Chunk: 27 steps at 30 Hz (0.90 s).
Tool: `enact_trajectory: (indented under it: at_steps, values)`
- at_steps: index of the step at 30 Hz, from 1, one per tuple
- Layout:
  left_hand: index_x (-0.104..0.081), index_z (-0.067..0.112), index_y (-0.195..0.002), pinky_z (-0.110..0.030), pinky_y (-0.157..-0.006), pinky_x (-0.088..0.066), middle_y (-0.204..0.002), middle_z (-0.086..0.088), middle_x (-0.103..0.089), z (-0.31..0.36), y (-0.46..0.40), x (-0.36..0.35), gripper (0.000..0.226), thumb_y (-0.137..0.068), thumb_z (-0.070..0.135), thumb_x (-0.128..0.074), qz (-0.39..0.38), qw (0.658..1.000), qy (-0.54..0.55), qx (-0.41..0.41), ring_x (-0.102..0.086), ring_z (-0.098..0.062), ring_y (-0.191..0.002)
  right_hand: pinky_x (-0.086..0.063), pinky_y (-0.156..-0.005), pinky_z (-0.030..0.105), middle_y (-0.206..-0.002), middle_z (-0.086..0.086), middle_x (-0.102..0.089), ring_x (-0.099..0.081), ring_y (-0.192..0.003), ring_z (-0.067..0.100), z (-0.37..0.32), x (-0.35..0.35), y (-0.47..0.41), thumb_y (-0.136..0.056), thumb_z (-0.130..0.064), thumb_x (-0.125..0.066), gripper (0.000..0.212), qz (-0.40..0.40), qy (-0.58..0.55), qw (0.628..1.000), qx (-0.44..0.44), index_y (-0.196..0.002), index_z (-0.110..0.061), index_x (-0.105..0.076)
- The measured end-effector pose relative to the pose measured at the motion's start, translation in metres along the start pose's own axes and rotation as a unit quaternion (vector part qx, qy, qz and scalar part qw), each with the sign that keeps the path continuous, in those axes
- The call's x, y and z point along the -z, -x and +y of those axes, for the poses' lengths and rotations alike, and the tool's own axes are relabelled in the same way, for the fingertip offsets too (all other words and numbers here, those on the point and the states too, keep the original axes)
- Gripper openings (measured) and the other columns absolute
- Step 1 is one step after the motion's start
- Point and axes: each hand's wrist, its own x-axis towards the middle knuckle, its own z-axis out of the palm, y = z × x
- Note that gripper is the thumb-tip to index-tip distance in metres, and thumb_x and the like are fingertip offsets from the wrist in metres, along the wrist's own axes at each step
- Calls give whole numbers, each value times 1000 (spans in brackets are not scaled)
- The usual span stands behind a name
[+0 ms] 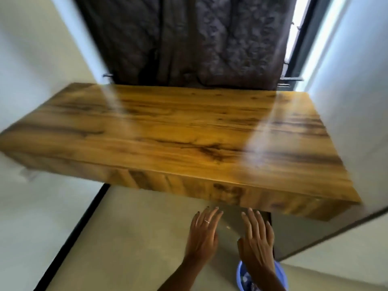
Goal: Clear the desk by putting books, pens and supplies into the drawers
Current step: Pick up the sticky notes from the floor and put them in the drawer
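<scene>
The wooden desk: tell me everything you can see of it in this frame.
The desk is a thick slab-like top of glossy, yellow-brown wood grain with dark streaks, reflecting pale light in two bands. Nothing lies on its surface. Its front face shows vertical grain; no drawer stands open, and blur hides any seams. It sits against a dark quilted curtain between pale walls. The left hand and right hand spread open just below its front edge; contact is unclear.

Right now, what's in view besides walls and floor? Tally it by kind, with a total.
Hands: 2 (left hand, right hand, both empty, fingers spread below the desk's front edge)
Wooden desk: 1, nothing lying on its top
Dark curtain: 1
Blue tub: 1, partly hidden by the right forearm
Ring: 1, on the left hand
Total: 6
</scene>
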Motion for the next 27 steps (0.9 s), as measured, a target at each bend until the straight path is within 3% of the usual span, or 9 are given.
enact_trajectory:
  at_steps: [5, 9, 17, 22, 24, 27]
  values:
    - [-44, 22, -137, -41, -106, -38, -138, 5, -52, -43, 36, 43, 59, -78, 25, -45, 51, 990, -20, 128, -48, -17, -128, -27, -105, 49, -139, 17, -49, -38, -131, 30, -68, -4, -29, -67, -19, -42, 64, 1, -4, 994, 107, -129, -7, -47]
    - [-38, 21, -141, -43, -111, -31, -144, 4, -45, -79, 97, 64, 60, -82, 24, -42, 77, 972, -36, 220, -41, -19, -135, -26, -105, 51, -137, 19, -50, -35, -130, 30, -127, -18, -17, -70, -17, -40, 59, -9, -5, 984, 178, -129, -7, -45]
    - [-39, 21, -141, -42, -110, -29, -144, 3, -46, -128, 280, 84, 60, -81, 28, -46, 55, 931, -66, 356, -42, -19, -134, -33, -102, 58, -136, 20, -49, -38, -128, 34, -249, -43, 82, -70, -15, -45, 60, -92, -22, 959, 266, -129, -4, -46]
    - [-42, 20, -137, -45, -107, -31, -139, -1, -52, -152, 380, 93, 56, -82, 32, -41, 45, 896, -72, 435, -49, -22, -129, -40, -98, 55, -132, 19, -54, -49, -122, 34, -325, -47, 147, -70, -18, -36, 58, -149, -16, 935, 323, -127, -6, -43]
    - [-45, 19, -135, -45, -104, -36, -136, -2, -55, -162, 413, 99, 55, -82, 31, -41, 54, 883, -69, 462, -52, -23, -126, -43, -96, 54, -130, 18, -55, -49, -122, 34, -352, -51, 167, -71, -16, -49, 57, -165, -21, 921, 352, -127, -7, -41]
    - [-50, 17, -132, -45, -102, -40, -133, -2, -58, -179, 449, 109, 54, -80, 29, -50, 67, 858, -63, 505, -55, -23, -123, -44, -95, 53, -131, 18, -55, -53, -120, 35, -388, -57, 186, -58, -11, -74, 76, -196, -28, 899, 391, -127, -7, -42]
